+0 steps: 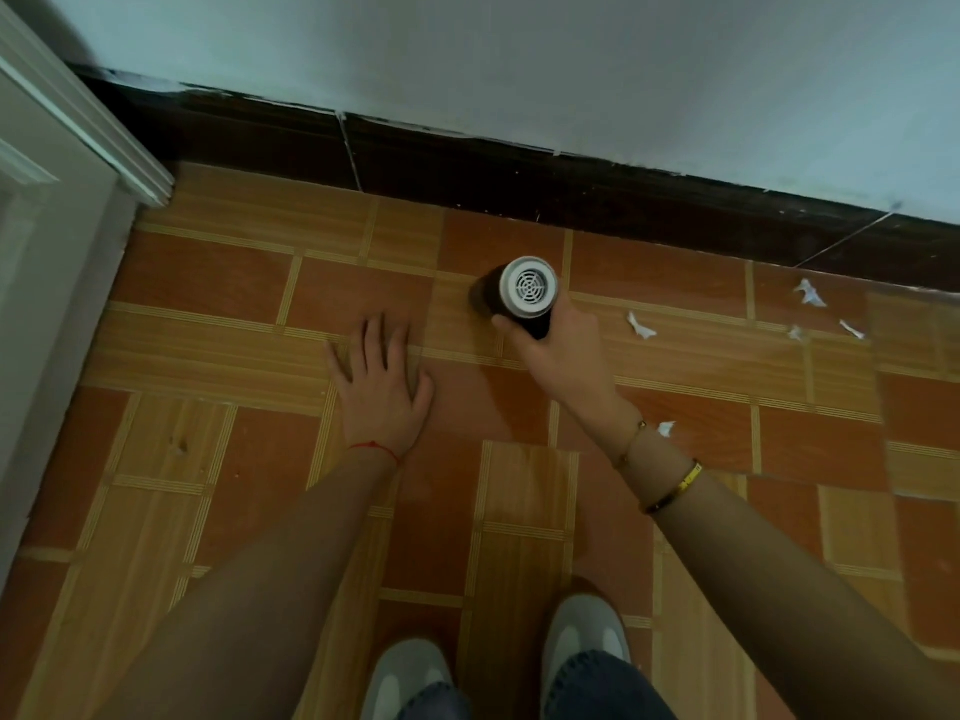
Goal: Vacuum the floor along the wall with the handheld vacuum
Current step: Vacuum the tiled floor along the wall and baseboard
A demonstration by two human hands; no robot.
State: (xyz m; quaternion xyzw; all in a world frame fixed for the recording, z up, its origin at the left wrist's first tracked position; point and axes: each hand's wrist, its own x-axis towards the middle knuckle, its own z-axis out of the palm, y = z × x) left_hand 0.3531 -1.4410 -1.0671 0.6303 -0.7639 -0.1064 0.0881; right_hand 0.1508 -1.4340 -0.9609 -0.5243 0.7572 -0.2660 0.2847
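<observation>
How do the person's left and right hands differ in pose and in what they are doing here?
The left hand lies flat on the floor, fingers spread and holding nothing; the right hand is closed around the handheld vacuum. The left wrist has a thin red string; the right wears gold bracelets. Both reach toward the wall.

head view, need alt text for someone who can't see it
A person's right hand holds a small black handheld vacuum with a white vented end cap over an orange and tan tiled floor, near the dark brown baseboard. The left hand rests flat on the tiles, and white paper scraps lie to the right.
</observation>
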